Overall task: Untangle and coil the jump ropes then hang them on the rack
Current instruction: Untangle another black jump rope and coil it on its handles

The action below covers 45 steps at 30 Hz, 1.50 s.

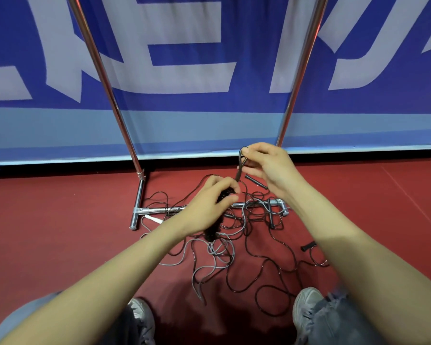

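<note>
Gripping a black ribbed handle (210,234), the left hand (207,205) sits just below the right hand (266,168), which pinches a thin black cord loop (239,160).

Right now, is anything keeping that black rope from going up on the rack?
Yes, likely. The black rope pinched by the right hand leads down past the left hand to the floor tangle, where black strands cross the grey rope and drape over the rack's bottom bar. The hanging rail is out of view.
</note>
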Motion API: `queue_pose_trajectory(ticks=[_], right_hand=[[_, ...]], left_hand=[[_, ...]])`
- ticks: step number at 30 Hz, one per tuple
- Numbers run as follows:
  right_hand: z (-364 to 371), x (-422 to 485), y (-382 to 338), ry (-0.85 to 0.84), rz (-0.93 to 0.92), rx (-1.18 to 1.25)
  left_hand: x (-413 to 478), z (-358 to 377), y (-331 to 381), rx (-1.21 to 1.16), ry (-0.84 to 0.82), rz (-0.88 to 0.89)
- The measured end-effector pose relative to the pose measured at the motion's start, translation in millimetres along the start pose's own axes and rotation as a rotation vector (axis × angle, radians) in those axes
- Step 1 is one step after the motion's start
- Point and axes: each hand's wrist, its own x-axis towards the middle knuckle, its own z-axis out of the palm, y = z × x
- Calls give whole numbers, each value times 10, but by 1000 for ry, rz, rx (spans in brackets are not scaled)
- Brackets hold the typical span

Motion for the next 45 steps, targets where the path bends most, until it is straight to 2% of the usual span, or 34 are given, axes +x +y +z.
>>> queue_pose_trajectory(ticks=[3, 6, 8, 10, 11, 14, 16, 22, 25, 28, 30, 32, 34, 36, 38, 42, 45], right_hand=[[28, -32, -76, -90, -40, -8], [79, -45, -95, -130, -85, -74], [98, -50, -85, -114, -118, -129], [100, -60, -74, -86, -142, -147], [96, -66, -74, -78, -149, -149], [93, -68, -80, -62, -165, -152], [104, -51, -70, -22, -187, -180], [149, 26, 107, 156, -255, -389], [141, 36, 146, 214, -259, -380], [154, 7, 151, 207, -246, -344], [145, 34, 121, 175, -278, -437], [128, 76, 90, 57, -243, -564], [108, 85, 116, -117, -78, -602], [66, 73, 232, -369, 75, -742], [73, 49, 389, -557, 130, -839], [225, 25, 579, -453, -69, -819], [367, 81, 667, -398, -129, -858]], left_hand=[[15, -54, -4, -140, 34, 41], [31, 51, -27, -207, 96, -9], [62, 123, -7, -259, 201, -50], [119, 99, 12, -412, 332, -84], [147, 61, 15, -474, 346, -104], [204, -6, -41, -397, 280, -111], [202, 7, -72, -343, 296, -137], [160, 18, -126, -307, 153, -221], [147, 10, -166, -354, 74, -236], [147, 24, -202, -374, 109, -247], [137, 31, -192, -462, 186, -263], [132, 5, -170, -638, 247, -333], [133, -67, -192, -775, 314, -412], [139, -153, -240, -828, 376, -450], [153, -211, -269, -875, 424, -477], [137, -280, -314, -973, 449, -489], [128, -398, -428, -923, 379, -480]])
